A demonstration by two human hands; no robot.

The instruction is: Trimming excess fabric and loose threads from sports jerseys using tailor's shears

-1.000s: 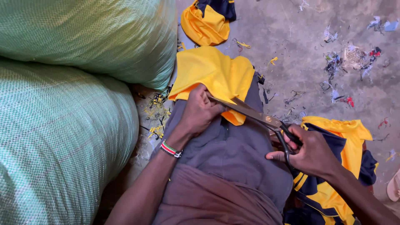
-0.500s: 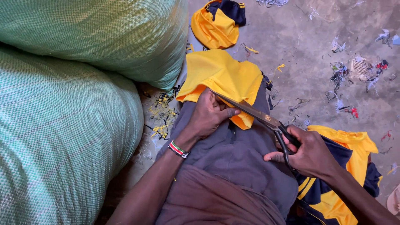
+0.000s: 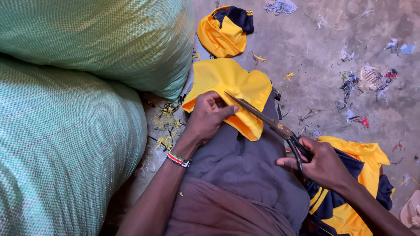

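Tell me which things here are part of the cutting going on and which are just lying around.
In use:
yellow cloth, pinned by left hand
scissors, worked by right hand

Lying about:
yellow and navy garment
garment pile by right hand
green woven sacks
fabric scraps on floor

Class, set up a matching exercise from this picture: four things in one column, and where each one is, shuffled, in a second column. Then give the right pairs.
Things:
1. scissors
2. yellow cloth
3. beaded wristband
4. green woven sacks

Places:
A. on the left wrist
B. stacked along the left of the view
C. in the right hand, blades across the cloth
D. on the lap, pinned by the left hand

Pairs: 1-C, 2-D, 3-A, 4-B
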